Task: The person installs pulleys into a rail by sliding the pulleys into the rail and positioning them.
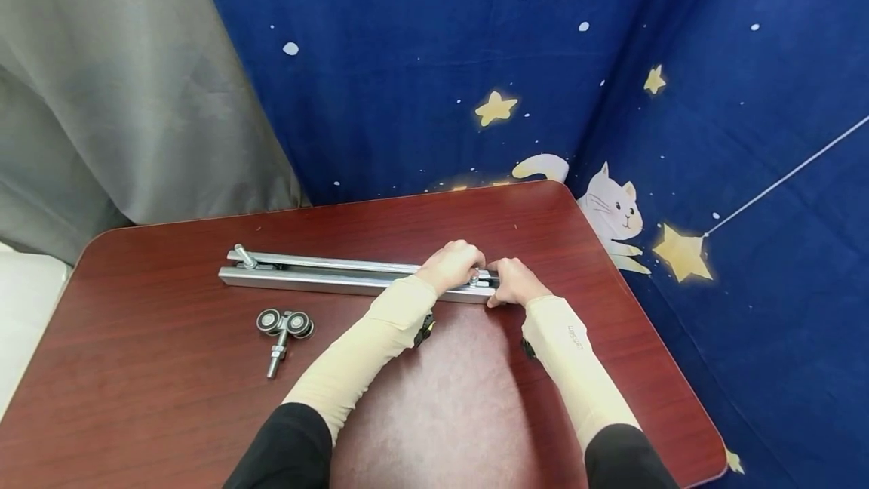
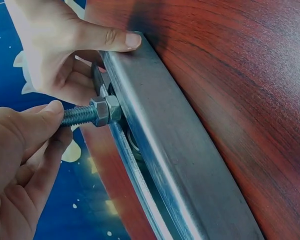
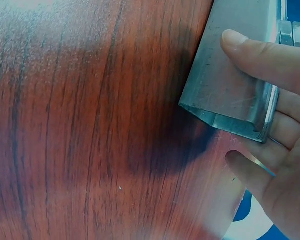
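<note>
A long metal channel rail (image 1: 319,280) lies across the table with its slot facing up. Near its right end, my left hand (image 1: 451,266) pinches the threaded bolt (image 2: 76,116) of a roller trolley between thumb and fingers. Two hex nuts (image 2: 105,110) sit on that bolt at the slot, and the trolley's wheels are mostly hidden inside the rail. My right hand (image 1: 516,283) grips the rail's right end, its thumb (image 3: 235,38) on the near wall and fingers on the far side. Another trolley bolt (image 1: 246,256) sticks up, tilted, from the rail's left end.
A loose roller trolley (image 1: 278,334) with black-rimmed wheels and a bolt lies on the red-brown wooden table (image 1: 149,368), in front of the rail's left part. Behind the table hang a blue starry curtain (image 1: 407,81) and a grey one (image 1: 136,96).
</note>
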`<state>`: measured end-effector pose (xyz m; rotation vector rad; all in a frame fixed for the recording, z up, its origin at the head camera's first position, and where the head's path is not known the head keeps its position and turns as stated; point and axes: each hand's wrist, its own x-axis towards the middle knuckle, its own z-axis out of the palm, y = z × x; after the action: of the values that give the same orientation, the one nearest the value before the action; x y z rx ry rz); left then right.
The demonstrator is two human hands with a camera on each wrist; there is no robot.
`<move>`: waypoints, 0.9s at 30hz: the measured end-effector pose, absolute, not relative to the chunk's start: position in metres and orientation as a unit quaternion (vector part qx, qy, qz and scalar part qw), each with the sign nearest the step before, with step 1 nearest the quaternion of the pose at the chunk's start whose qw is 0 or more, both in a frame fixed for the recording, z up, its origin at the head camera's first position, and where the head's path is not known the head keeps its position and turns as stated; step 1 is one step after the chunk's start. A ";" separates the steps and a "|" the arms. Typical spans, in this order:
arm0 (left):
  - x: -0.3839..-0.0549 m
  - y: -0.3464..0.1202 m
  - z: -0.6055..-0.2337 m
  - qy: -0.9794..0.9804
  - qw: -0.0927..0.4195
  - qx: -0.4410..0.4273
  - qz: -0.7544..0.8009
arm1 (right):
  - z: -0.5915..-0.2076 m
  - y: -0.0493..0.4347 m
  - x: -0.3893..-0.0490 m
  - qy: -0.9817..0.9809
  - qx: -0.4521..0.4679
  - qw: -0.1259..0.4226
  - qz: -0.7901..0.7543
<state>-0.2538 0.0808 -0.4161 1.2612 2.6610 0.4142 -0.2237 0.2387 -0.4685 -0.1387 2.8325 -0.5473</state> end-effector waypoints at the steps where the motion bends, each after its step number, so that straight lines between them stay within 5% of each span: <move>1: -0.254 0.080 -0.416 0.892 0.083 0.422 0.139 | -0.468 0.238 -0.224 0.973 -0.042 0.130 -0.187; 27: -0.268 0.007 -0.415 0.893 0.069 0.425 0.132 | -0.472 0.238 -0.223 0.975 -0.020 0.133 -0.177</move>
<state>-0.2675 0.0075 -0.4151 1.2786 2.6884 0.3974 -0.2228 0.2376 -0.4716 -0.0589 2.8274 -0.5120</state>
